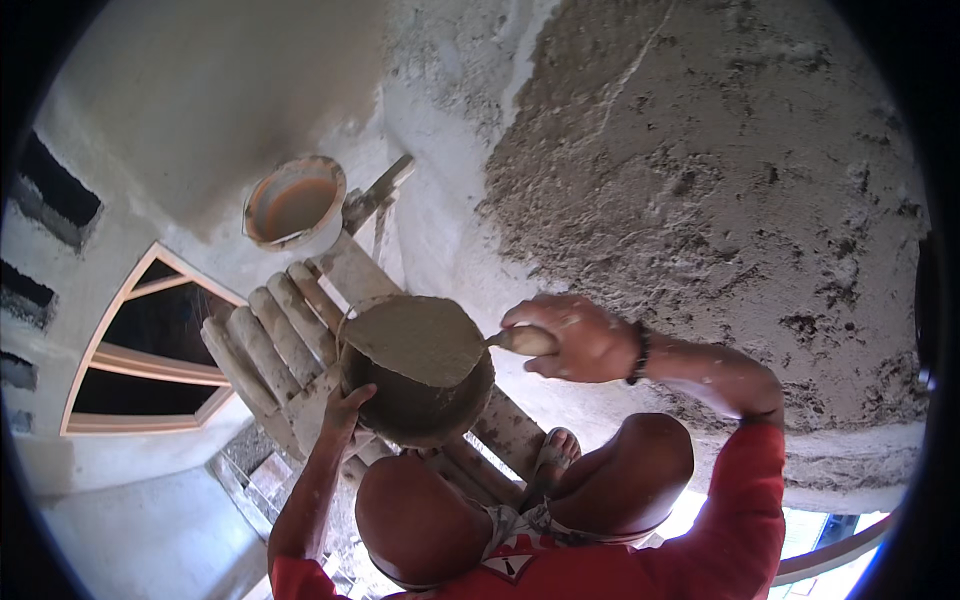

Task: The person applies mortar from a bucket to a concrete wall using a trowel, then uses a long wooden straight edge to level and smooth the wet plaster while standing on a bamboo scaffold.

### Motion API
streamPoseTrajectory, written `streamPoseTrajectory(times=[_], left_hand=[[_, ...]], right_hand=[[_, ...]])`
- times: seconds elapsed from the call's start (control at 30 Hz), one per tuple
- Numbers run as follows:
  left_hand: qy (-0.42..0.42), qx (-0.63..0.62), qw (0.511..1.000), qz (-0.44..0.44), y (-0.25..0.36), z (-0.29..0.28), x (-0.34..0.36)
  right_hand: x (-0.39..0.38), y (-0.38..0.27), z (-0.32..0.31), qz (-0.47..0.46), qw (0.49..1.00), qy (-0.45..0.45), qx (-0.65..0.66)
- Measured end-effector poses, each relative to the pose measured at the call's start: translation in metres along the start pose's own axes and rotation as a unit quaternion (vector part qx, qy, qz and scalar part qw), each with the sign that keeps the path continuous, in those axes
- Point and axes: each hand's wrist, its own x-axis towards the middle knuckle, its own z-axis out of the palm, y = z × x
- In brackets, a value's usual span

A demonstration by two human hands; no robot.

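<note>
My right hand [583, 340] is closed round the handle of a trowel [528, 341]. Its wide blade, coated with grey mortar, lies across the mouth of a dark bucket [425, 408]. At the bucket's left side, my left hand [350, 410] grips the rim, thumb over the edge. The blade hides much of the bucket's inside, so how much mortar it holds cannot be seen. The bucket stands between my bent knees and the wall, over wooden boards.
Rough grey mortar covers the wall [700, 180] on the right. Farther off stands a second bucket [295, 205], orange inside. Round poles [285, 325] and planks [355, 272] form the platform under me. A wooden window frame [150, 357] is at left.
</note>
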Motion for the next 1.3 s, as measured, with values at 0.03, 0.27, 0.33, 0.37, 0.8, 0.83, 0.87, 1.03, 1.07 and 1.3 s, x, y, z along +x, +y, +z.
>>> streamPoseTrajectory(times=[0.03,0.27,0.33,0.37,0.8,0.83,0.87,1.03,1.07,1.3], left_hand=[[0.000,-0.026,0.999,-0.021,0.015,0.004,-0.009],[-0.027,-0.059,0.986,-0.153,0.011,-0.002,-0.010],[-0.035,-0.040,0.985,-0.162,0.015,-0.002,-0.004],[-0.055,-0.031,0.984,-0.168,0.016,0.004,0.004],[-0.007,-0.108,0.994,0.017,-0.017,0.033,-0.003],[-0.018,-0.051,0.997,0.049,-0.012,0.034,-0.008],[-0.028,0.004,0.997,0.075,-0.005,0.036,-0.017],[-0.068,0.088,0.977,0.181,0.008,0.058,-0.013],[-0.081,0.127,0.966,0.210,0.018,0.064,-0.015],[-0.089,0.309,0.894,0.311,0.079,0.115,-0.019]], right_hand=[[-0.006,-0.004,-0.016,-0.003,1.000,0.012,-0.005],[-0.071,0.021,-0.104,0.074,0.982,0.062,0.162],[-0.095,0.074,-0.133,0.149,0.962,0.186,0.136],[-0.124,0.078,-0.153,0.192,0.943,0.265,0.067],[-0.074,0.056,-0.025,0.059,0.979,0.092,-0.174],[-0.059,0.051,-0.009,0.067,0.970,0.043,-0.231],[-0.044,0.053,0.015,0.082,0.960,0.057,-0.260],[-0.014,0.056,0.064,0.032,0.950,0.065,-0.304],[-0.013,0.054,0.066,0.053,0.964,0.006,-0.261],[-0.038,0.099,0.101,-0.020,0.996,0.047,0.076]])
